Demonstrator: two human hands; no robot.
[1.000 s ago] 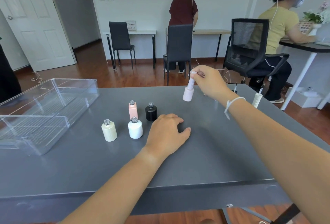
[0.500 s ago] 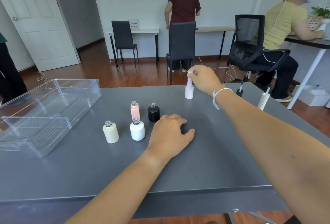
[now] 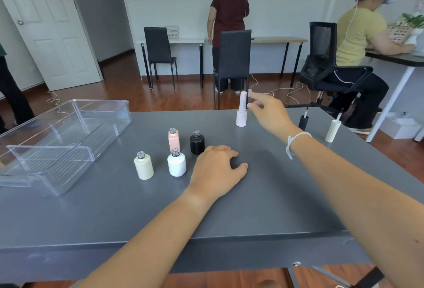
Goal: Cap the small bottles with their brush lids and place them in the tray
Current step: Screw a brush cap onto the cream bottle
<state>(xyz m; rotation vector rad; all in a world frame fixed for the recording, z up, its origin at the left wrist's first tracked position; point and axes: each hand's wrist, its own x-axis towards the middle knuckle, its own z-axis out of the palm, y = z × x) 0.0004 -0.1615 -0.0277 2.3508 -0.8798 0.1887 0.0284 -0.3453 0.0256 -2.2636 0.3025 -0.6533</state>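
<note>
Right hand [image 3: 267, 113] has its fingers [image 3: 253, 100] loosely spread and holding nothing, hanging just beside the tall cap of the pale pink capped bottle [image 3: 241, 113], which stands upright on the grey counter [image 3: 252, 196] near the far edge. Can't tell if a fingertip is touching the cap or just clear of it. There's a white string bracelet [image 3: 296, 140] on that wrist.

Left hand [image 3: 218, 170] rests palm down on the counter, fingers relaxed and a bit curled, nothing in it.

Just left of that hand sit four uncapped bottles in a loose cluster: black bottle [image 3: 197, 143], pink bottle [image 3: 174, 139], white bottle [image 3: 176, 163] and cream bottle [image 3: 143, 166], all upright.

Over by the right edge, a black brush lid [image 3: 303, 121] and a cream brush lid [image 3: 332, 130] stand with the brushes pointing up.

The clear tray [image 3: 68, 140] is off at the left side of the counter, well apart from the bottles.
</note>
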